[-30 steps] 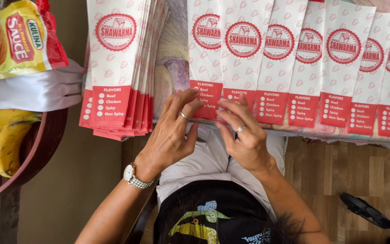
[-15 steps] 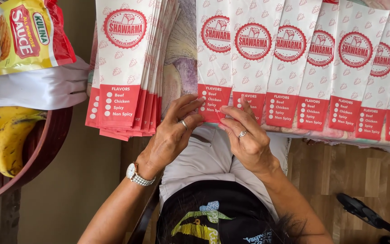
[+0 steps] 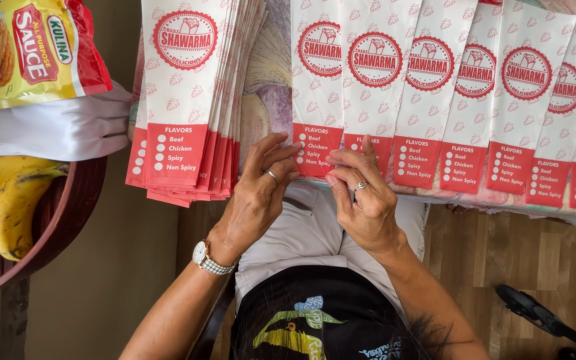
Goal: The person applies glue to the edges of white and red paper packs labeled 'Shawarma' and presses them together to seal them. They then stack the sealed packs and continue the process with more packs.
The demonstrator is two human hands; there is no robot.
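7 red-and-white paper sleeves (image 3: 428,100) already lie fanned in a row across the table, while a thick stack of sleeves (image 3: 191,100) waits at my left. My left hand (image 3: 258,193) and right hand (image 3: 361,193), fingers narrow, pinch the lower edge of the leftmost sleeve (image 3: 316,87). I judge much remains.

Sleeves before us — stack left, row right.
Our hands meet between the sleeve stack (image 3: 191,100) and fanned row (image 3: 448,93); a banana bowl (image 3: 68,220) sits far left, under a sauce pouch (image 3: 31,50).
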